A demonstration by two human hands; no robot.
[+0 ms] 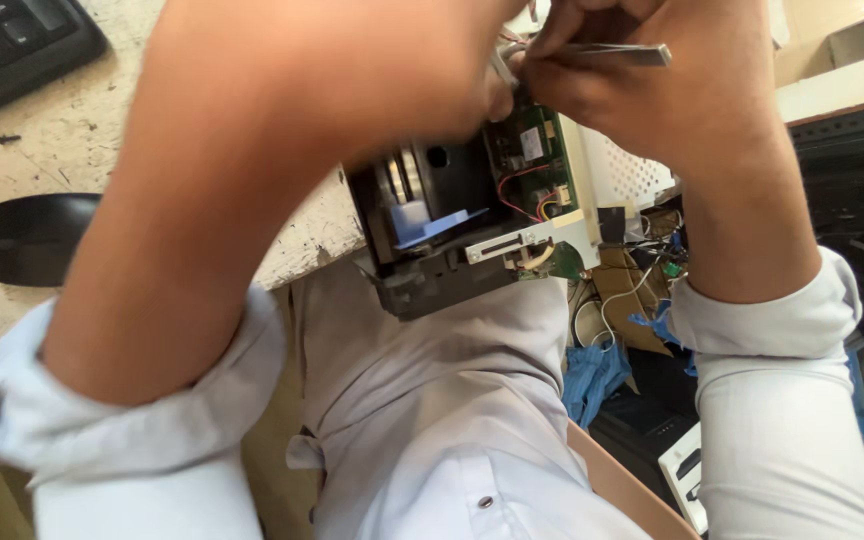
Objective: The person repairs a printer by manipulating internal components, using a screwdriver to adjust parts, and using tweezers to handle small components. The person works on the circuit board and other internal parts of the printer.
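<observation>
An opened black and cream device (442,225) lies at the edge of the worn table (72,140), above my lap. Its green circuit board (532,150) with red and yellow wires is exposed. My right hand (652,70) is shut on metal tweezers (617,53), whose tips reach toward the top of the board. My left hand (432,60) presses against the device's upper side, fingers curled near thin wires; my forearm hides most of what the fingers do.
A black keyboard (12,45) lies at the top left and a black mouse (32,235) with its cable sits left of my forearm. Below the table's right side lie cardboard, blue cloth (597,375), loose wires and dark equipment (852,190).
</observation>
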